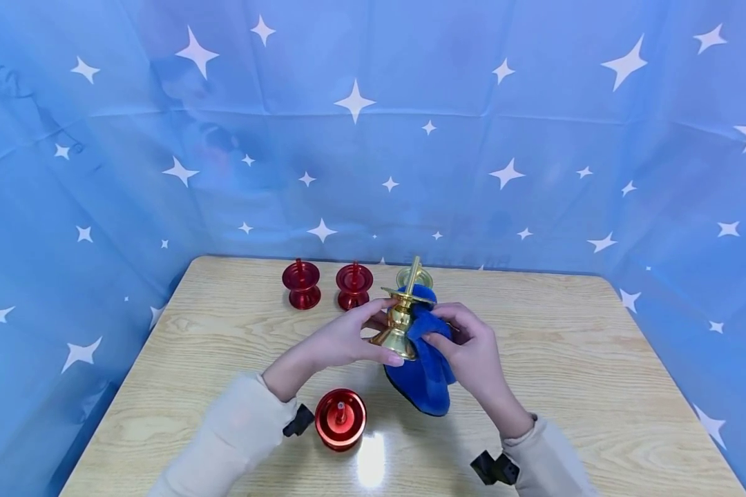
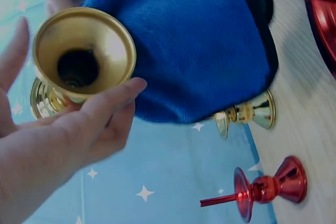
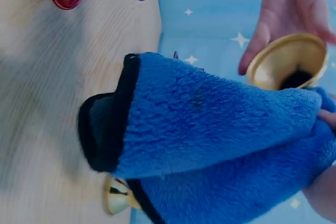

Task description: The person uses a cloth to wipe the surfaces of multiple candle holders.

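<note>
My left hand [image 1: 348, 336] holds a gold candlestick [image 1: 400, 319] off the table, its spike pointing up and leaning slightly right. Seen in the left wrist view, the hollow underside of its flared base [image 2: 115, 35] faces the camera, and fingers curl around the stem. My right hand [image 1: 472, 345] pinches a blue plush cloth [image 1: 419, 386] against the right side of the candlestick. The cloth hangs down in folds and shows a dark edging in the right wrist view, where it covers much of the candlestick.
Two red candlesticks [image 1: 301, 277] stand along the back of the wooden table [image 1: 566, 386]. A second gold candlestick [image 1: 427, 277] is behind the cloth, partly hidden. One more red candlestick [image 1: 353, 433] stands near my left wrist. A blue star-patterned curtain [image 1: 447, 179] surrounds the table.
</note>
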Tool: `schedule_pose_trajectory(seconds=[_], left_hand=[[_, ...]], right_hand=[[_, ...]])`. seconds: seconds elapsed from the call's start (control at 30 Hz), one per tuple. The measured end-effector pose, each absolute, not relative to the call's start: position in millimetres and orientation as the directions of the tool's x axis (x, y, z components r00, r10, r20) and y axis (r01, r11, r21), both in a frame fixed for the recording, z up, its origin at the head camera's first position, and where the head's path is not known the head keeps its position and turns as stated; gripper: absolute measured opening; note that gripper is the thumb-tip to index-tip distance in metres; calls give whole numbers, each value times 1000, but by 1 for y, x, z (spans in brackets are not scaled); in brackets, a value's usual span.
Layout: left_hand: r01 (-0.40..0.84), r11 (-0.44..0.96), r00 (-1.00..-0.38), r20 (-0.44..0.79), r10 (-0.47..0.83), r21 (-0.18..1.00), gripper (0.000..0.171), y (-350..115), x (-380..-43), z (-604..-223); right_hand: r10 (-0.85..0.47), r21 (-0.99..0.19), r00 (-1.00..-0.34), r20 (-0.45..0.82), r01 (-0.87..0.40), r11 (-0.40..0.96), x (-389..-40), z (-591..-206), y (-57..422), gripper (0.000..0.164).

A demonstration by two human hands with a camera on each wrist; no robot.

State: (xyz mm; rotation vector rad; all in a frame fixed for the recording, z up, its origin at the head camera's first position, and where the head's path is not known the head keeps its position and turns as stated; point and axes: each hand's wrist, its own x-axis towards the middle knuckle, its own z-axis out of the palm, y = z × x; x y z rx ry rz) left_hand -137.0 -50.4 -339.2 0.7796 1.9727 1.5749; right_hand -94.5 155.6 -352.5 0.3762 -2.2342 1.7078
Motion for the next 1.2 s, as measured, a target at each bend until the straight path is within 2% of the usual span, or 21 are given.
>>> schedule_pose_trajectory(seconds=[0.17, 0.23, 0.3, 0.5, 0.63, 0.9, 1.2], left_hand=[[244, 296, -773, 1, 634, 923, 70, -44, -135, -340], [264, 303, -772, 13, 635, 916, 67, -44, -135, -339], [233, 263, -764, 9, 645, 936, 65, -45, -136, -339], [57, 72, -709, -11, 705, 996, 75, -50, -138, -336], [45, 61, -698, -12, 716, 997, 80, -50, -138, -336], [2, 28, -685, -19, 728, 1000, 85, -52, -140, -337], [-46, -40, -706, -4, 708, 998, 55, -57, -145, -338]], right_hand=[[-84, -728, -822, 564, -542, 420, -91, -347, 150, 28], [-115, -658, -775, 622, -596, 460, -90, -344, 149, 29], [-128, -639, -757, 641, -618, 458, -89, -342, 151, 30], [-116, -773, -826, 552, -559, 300, -90, -342, 161, 30], [-124, -814, -851, 510, -524, 251, -92, -346, 165, 28], [-171, -809, -837, 520, -547, 217, -95, -347, 168, 28], [-217, -786, -806, 550, -588, 191, -96, -347, 167, 30]])
